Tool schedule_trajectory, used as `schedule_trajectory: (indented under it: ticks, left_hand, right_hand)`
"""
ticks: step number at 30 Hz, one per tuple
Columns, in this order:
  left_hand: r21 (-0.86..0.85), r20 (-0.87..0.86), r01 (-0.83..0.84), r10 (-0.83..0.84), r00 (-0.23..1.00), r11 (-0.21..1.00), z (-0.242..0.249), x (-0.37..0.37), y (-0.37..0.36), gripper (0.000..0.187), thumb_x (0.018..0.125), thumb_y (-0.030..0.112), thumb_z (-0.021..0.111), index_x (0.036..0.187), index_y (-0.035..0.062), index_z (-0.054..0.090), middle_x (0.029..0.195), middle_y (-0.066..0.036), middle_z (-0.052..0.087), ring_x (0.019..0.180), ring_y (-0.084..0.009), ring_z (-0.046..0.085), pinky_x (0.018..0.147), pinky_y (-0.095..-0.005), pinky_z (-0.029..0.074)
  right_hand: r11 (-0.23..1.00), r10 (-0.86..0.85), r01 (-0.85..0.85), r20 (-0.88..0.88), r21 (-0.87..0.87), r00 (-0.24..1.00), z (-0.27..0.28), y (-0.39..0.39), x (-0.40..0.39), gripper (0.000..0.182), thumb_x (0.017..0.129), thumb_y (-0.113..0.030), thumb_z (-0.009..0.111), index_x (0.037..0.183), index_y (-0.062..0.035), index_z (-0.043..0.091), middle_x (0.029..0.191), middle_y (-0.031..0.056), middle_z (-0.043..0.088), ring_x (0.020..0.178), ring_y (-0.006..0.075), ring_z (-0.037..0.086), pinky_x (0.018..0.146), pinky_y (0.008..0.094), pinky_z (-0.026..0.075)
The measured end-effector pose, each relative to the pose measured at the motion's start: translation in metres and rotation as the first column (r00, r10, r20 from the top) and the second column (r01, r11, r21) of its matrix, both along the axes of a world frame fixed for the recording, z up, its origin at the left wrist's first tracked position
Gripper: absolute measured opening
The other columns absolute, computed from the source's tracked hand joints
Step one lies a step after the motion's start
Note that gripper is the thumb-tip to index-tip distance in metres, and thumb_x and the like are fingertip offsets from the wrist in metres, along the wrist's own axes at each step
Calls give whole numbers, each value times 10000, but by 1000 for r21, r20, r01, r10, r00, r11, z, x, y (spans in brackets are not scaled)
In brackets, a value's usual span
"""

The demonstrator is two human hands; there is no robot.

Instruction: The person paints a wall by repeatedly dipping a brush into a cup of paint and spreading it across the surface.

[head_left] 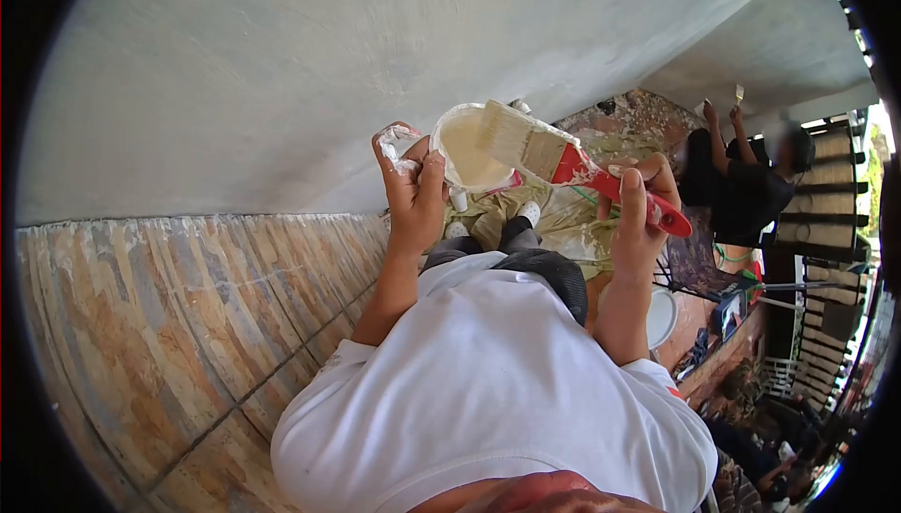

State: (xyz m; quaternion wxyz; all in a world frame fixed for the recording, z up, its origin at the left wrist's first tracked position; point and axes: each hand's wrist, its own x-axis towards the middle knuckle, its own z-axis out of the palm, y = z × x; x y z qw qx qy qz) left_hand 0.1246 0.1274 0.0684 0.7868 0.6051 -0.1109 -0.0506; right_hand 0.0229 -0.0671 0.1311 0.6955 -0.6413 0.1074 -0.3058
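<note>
My left hand (413, 175), smeared with white paint, grips the rim of a round tub (460, 152) that holds cream-coloured paint. In my right hand (643, 199) is a wide paintbrush (577, 168) with a red handle. Its pale, paint-coated bristles point left and lie over the right part of the tub's opening. Whether they touch the paint I cannot tell.
A grey plastered wall (282, 72) stands ahead, above striped tiles (188, 297). A crumpled sheet (582, 227) covers floor under the tub. At the right a person (751, 184) holds another brush (740, 93) near the wall. A folding chair (699, 264) and white bucket (662, 316) stand nearer.
</note>
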Motion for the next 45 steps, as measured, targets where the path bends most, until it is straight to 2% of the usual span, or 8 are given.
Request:
schedule_trajectory:
  ticks: [4,12,14,20,36,38,41,45]
  left_hand:
    - [0,20,37,-37,999,999,-1,4,-2,342,900,17,445,1174,123,270,908,-64,604,578,-11,430,437,-151,334]
    - [-6,24,55,-55,998,998,-1,7,-10,343,901,3,436,1169,116,255,871,-57,587,565,-9,417,435,-151,327]
    - [12,29,51,-51,998,999,-3,10,-9,343,902,1,433,1170,115,252,857,-52,580,558,-10,411,437,-150,326]
    - [46,106,99,-103,989,994,-13,12,-10,322,910,13,429,1154,116,248,821,-45,552,540,-21,393,449,-160,333]
    - [332,231,75,-158,960,940,-50,22,0,346,908,77,475,1177,68,258,1005,-45,425,563,-25,404,470,-170,342]
    - [404,202,32,-123,972,914,-46,19,1,242,902,141,479,1065,-31,431,1111,-94,342,880,-129,416,766,-273,390]
    - [297,205,25,-89,975,954,-44,13,-6,221,920,162,484,1048,-17,489,1013,-15,423,600,-33,382,469,-200,303]
    - [338,34,175,-198,980,925,-32,11,-3,440,924,161,466,1284,56,237,1056,-88,556,806,-101,515,576,-196,382]
  right_hand:
    - [963,-48,30,-61,-269,997,5,3,0,191,874,-109,604,770,-15,474,771,85,633,636,70,530,571,209,420]
    - [978,-48,44,-12,-206,999,7,7,5,147,831,-85,622,761,-19,510,759,106,658,642,93,523,637,235,421]
    - [835,-40,71,69,-546,997,0,-1,11,138,753,-66,659,738,-40,523,720,84,657,554,132,494,625,270,396]
    - [650,55,-15,27,-760,998,12,-3,23,158,653,-31,674,746,-86,558,614,11,604,455,169,447,591,290,328]
    - [577,159,-248,-190,-779,969,20,9,39,205,678,-151,697,723,-120,500,546,14,512,483,233,469,602,308,355]
    - [592,172,-243,-174,-768,970,17,5,37,215,711,-198,701,742,-117,504,557,18,540,503,240,474,620,309,372]
    - [612,175,-261,-193,-747,965,13,6,30,211,756,-236,641,719,-97,487,514,55,517,504,262,492,650,331,371]
    - [674,93,-184,-165,-716,982,8,7,17,174,756,-201,619,702,-92,495,512,55,513,508,280,497,653,350,378]
